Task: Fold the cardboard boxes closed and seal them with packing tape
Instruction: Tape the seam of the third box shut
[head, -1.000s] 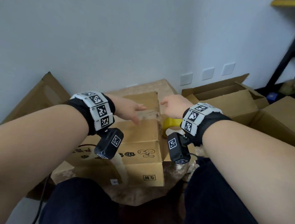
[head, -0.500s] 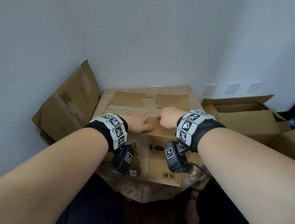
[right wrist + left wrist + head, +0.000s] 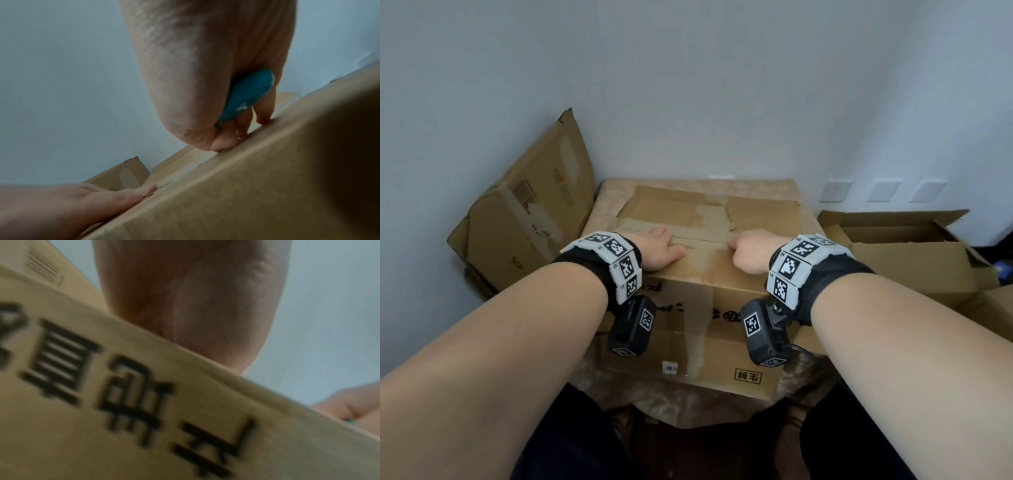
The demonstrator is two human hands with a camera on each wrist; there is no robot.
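Flaps: now folded flat on the cardboard box (image 3: pixel 709 240), where a second ago they stood partly open.
Left hand (image 3: pixel 659 248): fingers straight, pressing the top.
Right hand (image 3: pixel 748 251): fist curled round a teal object (image 3: pixel 246 95), knuckles on the seam.
Meaning: closed; taping probably comes next.

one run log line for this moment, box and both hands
box: flaps folded shut | left hand: flat on top | right hand: grips blue object, knuckles on top | tape: not visible

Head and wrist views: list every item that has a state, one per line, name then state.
Middle box: flaps folded shut; seam not visibly freshly taped.
Left hand: flat, pressing the box top.
Right hand: curled round a blue object, knuckles on the box top.
Right-side box: flaps open.
Flattened box: collapsed, leaning on the wall.
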